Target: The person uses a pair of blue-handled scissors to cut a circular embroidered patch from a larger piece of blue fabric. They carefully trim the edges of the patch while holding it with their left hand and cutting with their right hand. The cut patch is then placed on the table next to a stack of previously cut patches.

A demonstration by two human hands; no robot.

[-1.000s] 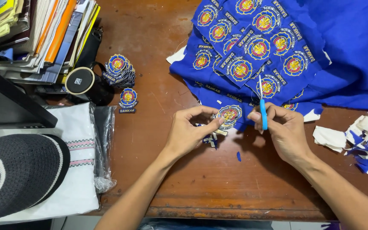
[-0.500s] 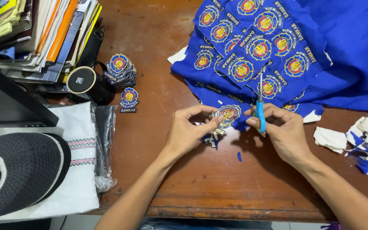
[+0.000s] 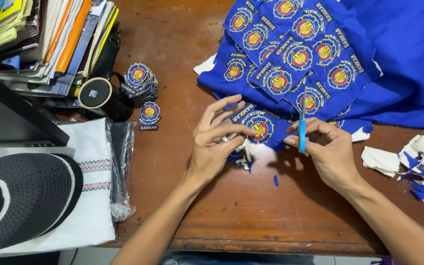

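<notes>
The round embroidered patch [image 3: 260, 126] lies near the middle of the wooden table [image 3: 182, 39], at the near edge of the blue cloth sheet of patches [image 3: 315, 64] that spreads away from it to the upper right. Toward the person from the patch the tabletop is bare wood as far as its worn front edge, apart from a few blue snippets. Left of the patch, bare wood runs to a stack of finished patches [image 3: 141, 81] and a black cup [image 3: 96, 94]; beyond these are a pile of books and folders [image 3: 55, 39], a folded white cloth [image 3: 92, 196] and a black knitted cap [image 3: 20, 196]. Right of the patch, well apart, lies a heap of white and blue scraps [image 3: 418, 162]. The left hand [image 3: 214, 142] pinches the patch's left edge between thumb and curled fingers, the other fingers fanned upward. The right hand [image 3: 327, 147] is closed around blue-handled scissors [image 3: 302, 130], blades pointing away, just right of the patch, wrist resting low.
</notes>
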